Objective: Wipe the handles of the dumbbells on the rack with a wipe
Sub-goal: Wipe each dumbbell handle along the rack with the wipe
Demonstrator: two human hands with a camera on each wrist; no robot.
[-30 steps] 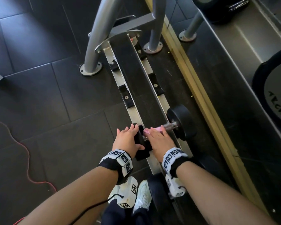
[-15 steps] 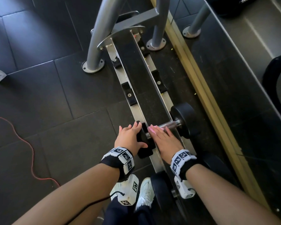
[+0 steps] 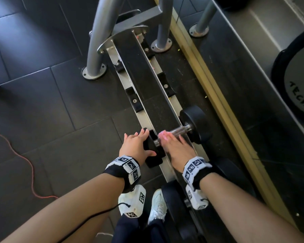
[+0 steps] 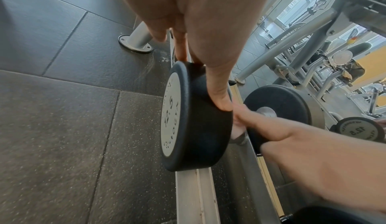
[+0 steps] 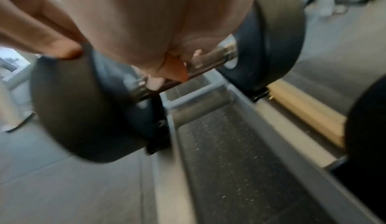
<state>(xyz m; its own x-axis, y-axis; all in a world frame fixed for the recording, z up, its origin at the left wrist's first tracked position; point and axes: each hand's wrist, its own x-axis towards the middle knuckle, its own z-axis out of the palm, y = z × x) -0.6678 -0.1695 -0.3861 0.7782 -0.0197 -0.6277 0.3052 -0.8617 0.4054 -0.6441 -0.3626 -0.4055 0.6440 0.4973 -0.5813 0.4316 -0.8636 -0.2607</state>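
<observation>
A black dumbbell (image 3: 193,123) lies across the rack (image 3: 146,120), its steel handle (image 3: 181,129) between two round heads. My left hand (image 3: 135,144) rests spread over the near head (image 4: 196,120), thumb along its rim. My right hand (image 3: 174,146) is curled over the handle with a pink wipe (image 3: 163,134) under the fingers. The left wrist view shows the wipe (image 4: 237,130) bunched against the handle beside the near head. The blurred right wrist view shows my fingers wrapped on the handle (image 5: 211,62).
Another dumbbell (image 3: 174,207) sits on the rack nearer my feet. Empty black saddles (image 3: 135,100) line the rails farther along, ending at grey legs (image 3: 95,50). A mirror with a wooden base strip (image 3: 218,95) runs along the right. An orange cable (image 3: 25,163) lies on the floor at left.
My right hand slid with the wipe along the handle toward the far head, then back toward the near head. The left hand stayed on the near head.
</observation>
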